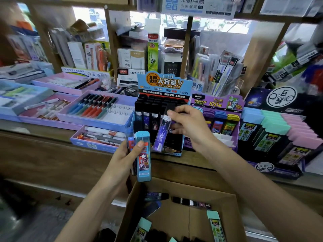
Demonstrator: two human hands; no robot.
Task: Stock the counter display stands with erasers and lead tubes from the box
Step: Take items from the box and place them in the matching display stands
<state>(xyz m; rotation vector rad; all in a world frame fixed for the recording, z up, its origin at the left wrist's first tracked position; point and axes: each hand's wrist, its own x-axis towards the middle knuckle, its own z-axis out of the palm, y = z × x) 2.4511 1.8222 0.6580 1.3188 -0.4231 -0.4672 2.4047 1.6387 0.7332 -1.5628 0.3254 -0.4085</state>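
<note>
Pinching purple tube [163, 131], right hand [189, 126] — covering black stand [164, 83], pen tray [120, 117] beside

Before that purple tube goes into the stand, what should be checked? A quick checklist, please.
1. Right hand pinches the purple lead tube: ok.
2. Tube upright for its slot: not ok, it leans.
3. Free slot in the blue display stand: cannot tell, the hand hides that spot.
4. Left hand grips the blue lead tube: ok.
5. Cardboard box holds more lead tubes: ok.
</note>
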